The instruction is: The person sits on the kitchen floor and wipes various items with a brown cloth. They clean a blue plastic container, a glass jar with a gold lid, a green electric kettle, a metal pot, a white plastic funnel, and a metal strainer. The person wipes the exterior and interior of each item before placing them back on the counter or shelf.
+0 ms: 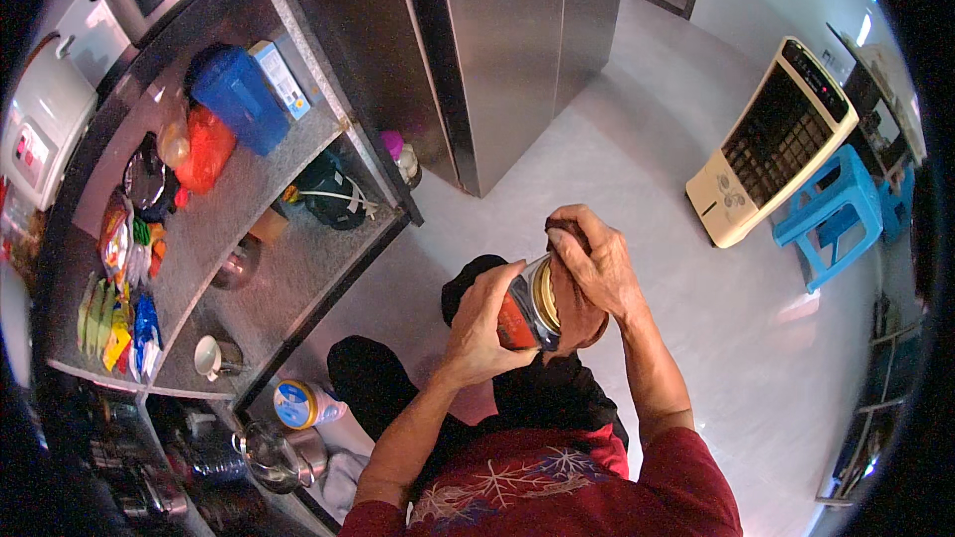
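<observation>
The person wears a dark red shirt (557,497) with a pale branching print, and dark trousers (383,388) show at the lower edge. Above the lap, the left hand (480,328) has its grip wrapped around the side of a glass jar (528,300) with a red label and a gold band at its end. The jar is tilted on its side, that end toward the right. The right hand (600,267) has its grip on a brown cloth (579,313), thumb and fingers bunching it against the gold end. To the left on the floor, a white tub (295,405) with a yellow rim lies near a metal pot (274,457). Beyond, a shelf (316,273) carries a white mug (209,358); higher up are a red bag (207,149) and a blue bin (241,99). Farther off stand a tall steel cabinet (512,50), a cream air cooler (766,144) and, just beside it, a blue stool (836,211).
</observation>
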The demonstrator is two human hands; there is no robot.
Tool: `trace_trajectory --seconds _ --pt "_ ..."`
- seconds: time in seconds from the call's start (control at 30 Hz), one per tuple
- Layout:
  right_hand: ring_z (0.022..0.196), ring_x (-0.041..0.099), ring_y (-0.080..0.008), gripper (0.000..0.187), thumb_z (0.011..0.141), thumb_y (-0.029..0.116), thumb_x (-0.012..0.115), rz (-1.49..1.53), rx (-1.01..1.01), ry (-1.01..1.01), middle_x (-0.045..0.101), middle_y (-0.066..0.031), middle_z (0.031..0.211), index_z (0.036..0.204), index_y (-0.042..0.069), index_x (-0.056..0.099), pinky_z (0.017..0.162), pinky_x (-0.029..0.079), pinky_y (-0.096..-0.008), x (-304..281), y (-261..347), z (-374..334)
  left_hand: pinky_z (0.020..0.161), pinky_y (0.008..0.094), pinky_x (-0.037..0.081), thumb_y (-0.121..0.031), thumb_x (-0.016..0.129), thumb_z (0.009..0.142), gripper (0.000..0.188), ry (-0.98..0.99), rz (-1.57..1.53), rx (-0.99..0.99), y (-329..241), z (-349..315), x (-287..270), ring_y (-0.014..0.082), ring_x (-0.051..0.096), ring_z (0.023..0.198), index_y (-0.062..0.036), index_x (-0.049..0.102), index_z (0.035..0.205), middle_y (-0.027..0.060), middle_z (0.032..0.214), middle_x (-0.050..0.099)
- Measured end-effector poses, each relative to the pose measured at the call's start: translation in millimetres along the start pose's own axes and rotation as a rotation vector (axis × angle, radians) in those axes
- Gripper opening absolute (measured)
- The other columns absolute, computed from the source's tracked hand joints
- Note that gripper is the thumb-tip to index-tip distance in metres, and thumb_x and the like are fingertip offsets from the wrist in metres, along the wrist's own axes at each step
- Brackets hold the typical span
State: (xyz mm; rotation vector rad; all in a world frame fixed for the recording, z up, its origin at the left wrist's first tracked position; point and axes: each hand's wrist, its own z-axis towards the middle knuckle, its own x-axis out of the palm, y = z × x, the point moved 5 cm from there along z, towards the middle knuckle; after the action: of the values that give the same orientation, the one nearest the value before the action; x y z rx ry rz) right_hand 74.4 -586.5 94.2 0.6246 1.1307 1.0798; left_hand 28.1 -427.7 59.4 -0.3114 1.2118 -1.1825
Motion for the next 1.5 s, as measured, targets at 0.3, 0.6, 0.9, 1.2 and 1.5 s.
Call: trace_trajectory --seconds 0.3,0.6,0.9,1.2,1.5 --pt "0.107 0.047 -0.0358 0.041 0.067 0.02 0.064 -0.6 -0.561 0.083 0.046 -0.0148 0.114 0.105 0.008 0.055 0.087 0.039 -0.0477 28.0 58.0 -45.6 0.095 0.0443 0.037 -0.021 0.08 0.05 0.092 0.036 0.005 -0.137 11.5 -2.2 -0.1 0.0343 0.045 0.114 -0.012 0.036 0.13 0.0144 0.125 0.043" --pt "0.076 0.056 -0.0297 0.03 0.067 0.011 0.061 -0.751 -0.355 0.19 0.054 -0.0082 0.082 0.097 0.009 0.057 0.071 0.045 -0.0439 34.9 55.6 -9.8 0.096 0.0446 0.033 -0.022 0.081 0.052 0.092 0.0 0.063 -0.069 4.6 -7.8 8.1 0.0348 0.04 0.117 -0.0047 0.033 0.129 0.0184 0.125 0.042" --pt "0.082 0.059 -0.0393 0.019 0.078 0.015 0.051 -0.236 -0.005 0.372 0.06 -0.0213 0.09 0.094 0.005 0.054 0.073 0.048 -0.0444 25.9 -7.7 35.1 0.097 0.0461 0.034 -0.025 0.079 0.052 0.094 0.022 0.142 -0.066 1.4 -4.8 15.7 0.0371 0.041 0.117 -0.006 0.032 0.131 0.0187 0.124 0.042" --pt "0.112 0.04 -0.0395 0.055 0.064 0.034 0.072 -0.594 -0.559 0.19 0.035 -0.0187 0.126 0.112 0.014 0.057 0.086 0.037 -0.0512 17.4 41.6 -51.1 0.092 0.0454 0.039 -0.029 0.081 0.052 0.093 0.003 0.092 -0.135 4.9 -1.9 9.6 0.0338 0.047 0.111 -0.0109 0.035 0.13 0.0146 0.121 0.044" --pt "0.107 0.046 -0.033 0.042 0.071 0.039 0.069 -0.331 -0.479 0.286 0.048 -0.0116 0.112 0.107 0.02 0.059 0.083 0.04 -0.0425 8.8 24.6 -28.9 0.095 0.0451 0.038 -0.028 0.081 0.053 0.092 0.046 0.031 -0.065 10.2 -9.6 4.1 0.0341 0.044 0.115 -0.0113 0.035 0.131 0.0148 0.124 0.044"
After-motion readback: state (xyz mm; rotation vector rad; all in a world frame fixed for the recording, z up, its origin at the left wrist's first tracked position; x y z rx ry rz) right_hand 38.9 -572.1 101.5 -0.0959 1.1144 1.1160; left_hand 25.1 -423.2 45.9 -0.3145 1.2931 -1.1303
